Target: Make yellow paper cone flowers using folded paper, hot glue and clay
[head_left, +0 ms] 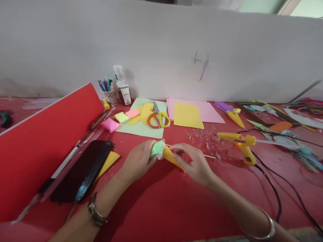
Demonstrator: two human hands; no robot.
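Note:
My left hand (140,156) is closed around a small clear plastic packet of bright green clay (158,148). Right against the packet lies a yellow paper cone (173,159), its narrow end pointing down and to the right. My right hand (193,161) reaches over this cone from the right, thumb and fingertips bent at its upper edge. How firmly those fingers press is hard to see. A thin wooden stick (209,156) lies partly hidden behind the right hand.
Scissors (158,119) rest on pale green paper (141,132) beside clay packets (110,124). Yellow paper (188,116) overlaps pink sheets. A yellow glue gun (241,143), its light on, trails a cord at right. A phone (83,171) and red board (50,144) stand left, a pen cup (111,96) behind.

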